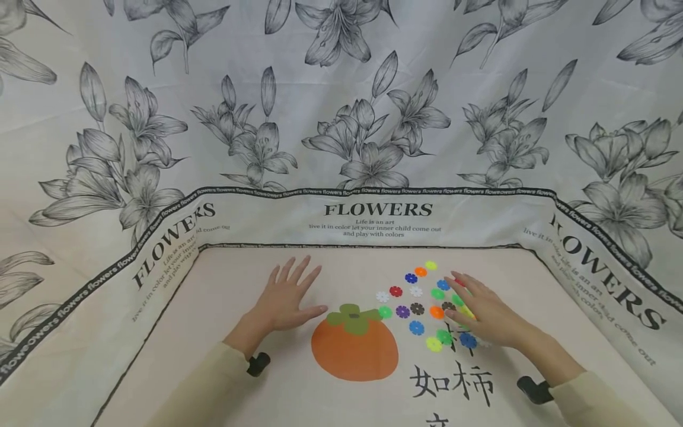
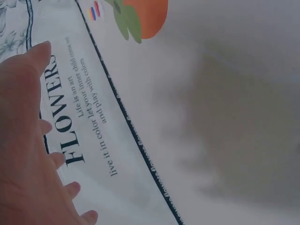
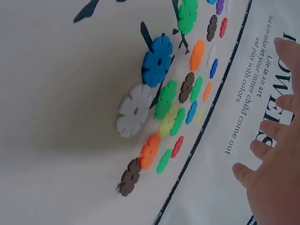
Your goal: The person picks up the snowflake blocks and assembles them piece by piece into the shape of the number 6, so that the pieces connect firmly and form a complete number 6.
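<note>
Many flower-shaped plastic discs in several colours lie scattered on the right of the table, among them a purple disc (image 1: 402, 311), a red disc (image 1: 395, 291) and a white disc (image 3: 134, 110). My right hand (image 1: 487, 309), fingers extended, hovers over the right part of this group and hides some of it in the head view. In the right wrist view, a blue disc (image 3: 157, 61) and a brown disc (image 3: 130, 176) lie flat below that hand. To the left, my left hand (image 1: 285, 301) is spread over the cloth beside a printed persimmon (image 1: 354, 350). Neither hand holds anything.
A pale cloth (image 1: 224, 391) with dark printed characters (image 1: 453, 381) covers the table. White curtains with grey lilies (image 1: 368, 127) enclose its back and both sides, and a dark-edged border (image 1: 379, 247) runs along the far edge.
</note>
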`<act>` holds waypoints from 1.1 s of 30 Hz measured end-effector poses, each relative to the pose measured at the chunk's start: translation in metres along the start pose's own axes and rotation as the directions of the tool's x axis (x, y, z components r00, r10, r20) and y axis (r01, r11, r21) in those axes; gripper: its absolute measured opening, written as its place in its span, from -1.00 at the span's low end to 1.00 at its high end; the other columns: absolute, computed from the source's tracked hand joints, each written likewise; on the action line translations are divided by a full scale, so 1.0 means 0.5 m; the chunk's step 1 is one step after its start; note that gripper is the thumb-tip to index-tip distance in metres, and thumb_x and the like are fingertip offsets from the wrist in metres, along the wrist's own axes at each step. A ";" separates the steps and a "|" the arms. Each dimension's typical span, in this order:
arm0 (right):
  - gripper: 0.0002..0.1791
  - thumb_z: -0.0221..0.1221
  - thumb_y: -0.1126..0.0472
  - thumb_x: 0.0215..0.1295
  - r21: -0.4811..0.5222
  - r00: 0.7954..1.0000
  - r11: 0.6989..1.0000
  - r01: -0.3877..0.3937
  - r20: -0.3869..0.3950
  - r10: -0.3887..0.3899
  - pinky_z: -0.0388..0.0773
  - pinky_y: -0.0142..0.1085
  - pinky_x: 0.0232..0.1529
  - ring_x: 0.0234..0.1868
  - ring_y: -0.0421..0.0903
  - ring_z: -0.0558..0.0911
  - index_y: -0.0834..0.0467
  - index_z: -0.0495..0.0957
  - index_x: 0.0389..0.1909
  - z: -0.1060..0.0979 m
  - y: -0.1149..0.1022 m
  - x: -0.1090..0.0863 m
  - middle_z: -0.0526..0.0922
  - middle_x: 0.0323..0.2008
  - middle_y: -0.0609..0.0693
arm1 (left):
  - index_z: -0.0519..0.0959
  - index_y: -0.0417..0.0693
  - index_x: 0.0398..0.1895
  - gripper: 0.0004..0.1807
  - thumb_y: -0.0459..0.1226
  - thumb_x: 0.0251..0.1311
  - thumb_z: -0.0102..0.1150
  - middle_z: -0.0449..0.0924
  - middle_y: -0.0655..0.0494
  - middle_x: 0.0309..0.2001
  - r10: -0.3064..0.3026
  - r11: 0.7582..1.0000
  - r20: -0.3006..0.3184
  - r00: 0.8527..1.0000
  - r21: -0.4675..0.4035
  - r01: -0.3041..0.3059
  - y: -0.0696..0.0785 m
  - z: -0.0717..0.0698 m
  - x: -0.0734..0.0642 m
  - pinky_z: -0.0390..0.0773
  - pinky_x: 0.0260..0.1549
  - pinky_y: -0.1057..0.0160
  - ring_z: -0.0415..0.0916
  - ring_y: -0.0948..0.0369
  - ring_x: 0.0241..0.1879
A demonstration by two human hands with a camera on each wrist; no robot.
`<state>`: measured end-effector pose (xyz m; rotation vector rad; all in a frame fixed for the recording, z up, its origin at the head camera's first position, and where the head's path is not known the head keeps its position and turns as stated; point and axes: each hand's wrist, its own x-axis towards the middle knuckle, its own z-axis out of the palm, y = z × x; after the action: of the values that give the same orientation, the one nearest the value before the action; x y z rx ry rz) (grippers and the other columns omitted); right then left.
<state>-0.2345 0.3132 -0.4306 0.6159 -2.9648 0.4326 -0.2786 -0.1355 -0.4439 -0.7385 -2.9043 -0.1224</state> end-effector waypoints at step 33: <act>-0.26 0.32 0.08 0.35 0.291 0.995 0.957 -0.009 0.096 -0.020 0.57 0.07 0.02 0.02 0.16 0.57 0.38 0.31 0.41 0.074 -0.056 0.072 0.58 0.07 0.24 | 0.38 -0.08 0.44 -0.25 -0.06 0.24 0.41 0.51 0.04 0.25 0.054 0.833 0.243 0.968 -0.545 0.091 0.159 0.067 0.091 0.53 0.18 0.11 0.48 0.15 0.16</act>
<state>-0.2568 0.2642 -0.4540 0.6899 -3.0134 0.8757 -0.2839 -0.0405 -0.4666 -0.8524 -3.1323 -0.9817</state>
